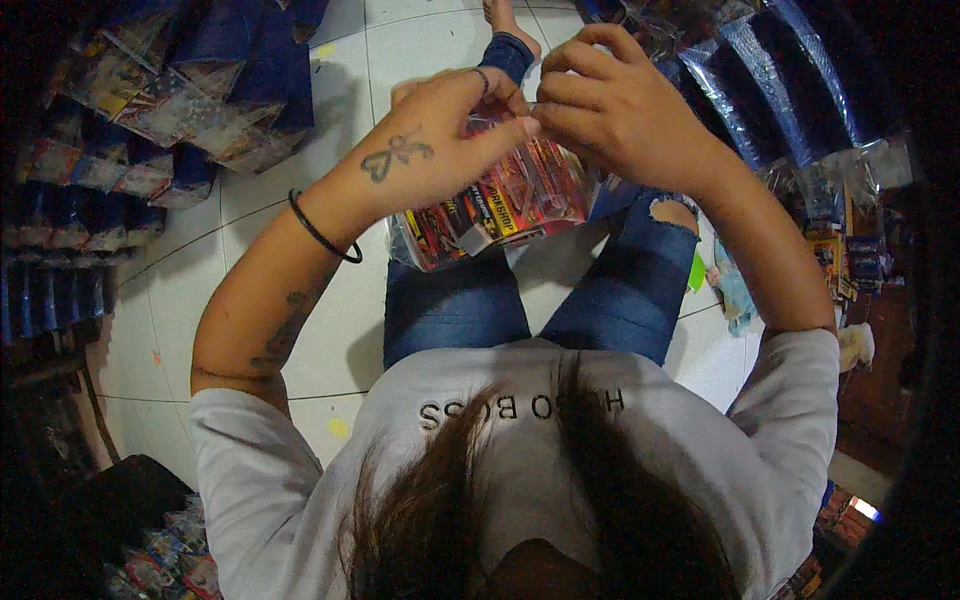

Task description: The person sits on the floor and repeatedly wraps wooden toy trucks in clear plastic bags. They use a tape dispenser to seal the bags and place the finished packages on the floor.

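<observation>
A clear plastic bag (495,215) filled with red, yellow and black printed packs hangs above my lap, between my knees. My left hand (440,140) grips its upper part, the thumb stretched along the top and the fingertips partly hidden behind the plastic. Close against that thumb tip, my right hand (620,110) is closed, its thumb and forefinger pinched together at the bag's upper edge. The exact bit of plastic between those fingertips is too small to make out.
Rows of dark blue packages in clear wrap (240,90) stand at the left, and more wrapped blue packages (770,80) at the upper right. White floor tiles (270,235) lie around me. A bare foot (512,25) shows at the top. Small colourful packs (165,560) lie at the lower left.
</observation>
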`<act>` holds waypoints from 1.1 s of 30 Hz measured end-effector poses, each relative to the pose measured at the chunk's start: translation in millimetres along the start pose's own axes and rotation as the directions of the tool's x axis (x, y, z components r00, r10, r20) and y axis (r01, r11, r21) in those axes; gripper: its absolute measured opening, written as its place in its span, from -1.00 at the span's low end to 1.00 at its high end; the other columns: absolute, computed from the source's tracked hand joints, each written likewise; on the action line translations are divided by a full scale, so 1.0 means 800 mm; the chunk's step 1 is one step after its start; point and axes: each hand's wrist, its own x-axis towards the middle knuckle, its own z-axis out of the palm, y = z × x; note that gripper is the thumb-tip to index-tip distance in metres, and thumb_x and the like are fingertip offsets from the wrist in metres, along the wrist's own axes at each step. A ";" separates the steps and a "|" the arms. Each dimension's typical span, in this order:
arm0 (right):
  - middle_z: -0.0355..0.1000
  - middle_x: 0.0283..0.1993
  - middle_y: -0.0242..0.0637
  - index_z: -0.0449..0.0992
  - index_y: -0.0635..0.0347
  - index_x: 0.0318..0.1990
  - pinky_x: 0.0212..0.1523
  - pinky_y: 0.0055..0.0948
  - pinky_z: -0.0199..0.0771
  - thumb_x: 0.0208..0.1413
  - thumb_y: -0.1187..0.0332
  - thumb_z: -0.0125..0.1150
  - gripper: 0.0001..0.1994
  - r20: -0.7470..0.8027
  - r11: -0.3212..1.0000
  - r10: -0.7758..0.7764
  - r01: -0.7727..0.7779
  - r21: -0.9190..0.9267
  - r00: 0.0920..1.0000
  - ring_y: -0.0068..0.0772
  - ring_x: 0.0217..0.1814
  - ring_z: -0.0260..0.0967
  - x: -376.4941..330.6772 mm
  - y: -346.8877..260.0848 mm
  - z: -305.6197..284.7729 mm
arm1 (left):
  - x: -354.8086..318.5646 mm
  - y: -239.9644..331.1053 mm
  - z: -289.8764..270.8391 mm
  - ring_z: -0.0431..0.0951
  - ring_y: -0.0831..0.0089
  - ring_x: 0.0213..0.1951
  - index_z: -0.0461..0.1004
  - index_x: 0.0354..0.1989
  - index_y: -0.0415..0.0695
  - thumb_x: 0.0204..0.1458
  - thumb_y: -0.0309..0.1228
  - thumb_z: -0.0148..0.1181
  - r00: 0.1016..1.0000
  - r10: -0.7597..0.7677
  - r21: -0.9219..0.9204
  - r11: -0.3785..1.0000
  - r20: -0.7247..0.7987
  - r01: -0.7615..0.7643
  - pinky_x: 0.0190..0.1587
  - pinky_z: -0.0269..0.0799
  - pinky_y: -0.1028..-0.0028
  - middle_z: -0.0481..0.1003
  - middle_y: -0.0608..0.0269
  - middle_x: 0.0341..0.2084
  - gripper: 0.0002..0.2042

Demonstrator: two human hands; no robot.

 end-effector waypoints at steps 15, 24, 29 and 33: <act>0.38 -0.31 -0.42 0.51 0.11 -0.31 0.00 -0.24 0.19 -0.11 0.37 0.30 -0.83 0.054 0.966 0.095 -0.105 0.234 0.994 -0.30 -0.08 0.27 -0.002 0.006 -0.004 | -0.035 0.015 -0.022 0.46 0.46 -0.22 0.51 -0.42 -0.06 -0.10 -0.35 0.34 0.986 0.166 0.526 0.840 -0.012 -0.135 0.20 -0.02 0.28 0.48 0.42 -0.48 -0.86; 0.41 -0.29 -0.39 0.50 0.11 -0.33 -0.01 -0.24 0.17 -0.02 0.29 0.25 -0.86 0.101 0.888 0.178 -0.204 0.413 0.979 -0.31 -0.07 0.28 -0.001 0.007 0.005 | -0.030 0.001 -0.011 0.47 0.39 -0.17 0.54 -0.25 -0.05 -0.02 -0.29 0.25 0.965 0.236 0.349 0.919 -0.112 -0.184 0.12 0.06 0.33 0.52 0.31 -0.38 -0.81; 0.41 -0.26 -0.44 0.50 0.06 -0.32 0.03 -0.24 0.19 -0.05 0.23 0.23 -0.83 -0.025 0.977 0.105 -0.098 0.189 0.994 -0.38 -0.05 0.29 -0.002 0.003 0.005 | -0.004 -0.019 0.004 0.46 0.53 -0.39 0.51 -0.30 -0.17 0.08 -0.21 0.14 0.999 -0.043 -0.143 0.989 0.007 0.044 -0.22 0.26 0.46 0.50 0.31 -0.48 -0.75; 0.39 -0.24 -0.49 0.48 0.03 -0.31 0.10 -0.25 0.19 -0.14 0.22 0.20 -0.79 -0.052 0.992 -0.061 0.055 -0.116 0.997 -0.44 -0.04 0.29 -0.006 -0.006 0.013 | -0.001 -0.008 -0.001 0.44 0.59 -0.43 0.49 -0.31 -0.21 0.12 -0.22 0.11 0.947 -0.242 -0.385 0.870 0.213 0.309 -0.26 0.32 0.50 0.49 0.31 -0.52 -0.73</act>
